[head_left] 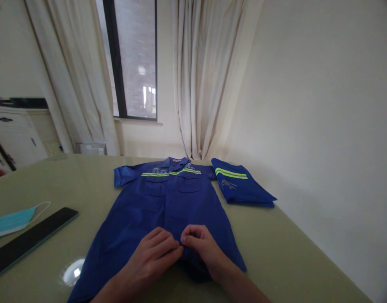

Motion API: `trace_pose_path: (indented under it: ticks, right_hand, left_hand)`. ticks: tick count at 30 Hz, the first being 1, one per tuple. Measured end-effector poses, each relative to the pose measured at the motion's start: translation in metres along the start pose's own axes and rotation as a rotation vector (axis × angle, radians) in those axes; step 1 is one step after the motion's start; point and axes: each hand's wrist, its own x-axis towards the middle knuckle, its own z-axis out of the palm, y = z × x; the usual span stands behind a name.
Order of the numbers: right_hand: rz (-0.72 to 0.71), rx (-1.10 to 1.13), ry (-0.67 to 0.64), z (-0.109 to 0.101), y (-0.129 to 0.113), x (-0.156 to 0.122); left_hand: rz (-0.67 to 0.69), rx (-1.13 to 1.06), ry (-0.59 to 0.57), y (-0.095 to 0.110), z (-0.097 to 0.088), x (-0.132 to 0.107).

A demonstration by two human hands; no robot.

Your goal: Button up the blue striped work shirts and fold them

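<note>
A blue short-sleeved work shirt (168, 202) with yellow-green reflective stripes lies spread face up on the table (291, 252), collar towards the window. My left hand (155, 252) and my right hand (201, 246) meet over the shirt's front opening near the hem. Both have curled fingers that pinch the blue cloth there. Whatever small part lies between the fingertips is hidden.
A second blue garment (240, 185), folded, lies to the right of the shirt near the wall. At the left lie a black phone (29, 240) and a light blue face mask (13, 221). Curtains, a window and a white cabinet (13, 134) stand behind the table.
</note>
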Motion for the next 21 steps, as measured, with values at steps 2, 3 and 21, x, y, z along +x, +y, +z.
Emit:
trace_pose_path:
  ticks: [2, 3, 21]
  right_hand:
    - [0.051, -0.011, -0.023, -0.001, 0.002, 0.001]
    - [0.071, -0.018, -0.039, -0.002, 0.002, 0.002]
    - [-0.232, -0.708, -0.209, -0.013, 0.002, -0.002]
  left_hand:
    - [0.083, 0.050, -0.040, 0.002, -0.003, 0.000]
    - [0.119, 0.077, -0.059, 0.003, -0.003, 0.000]
    - [-0.469, -0.299, -0.448, 0.012, -0.008, 0.004]
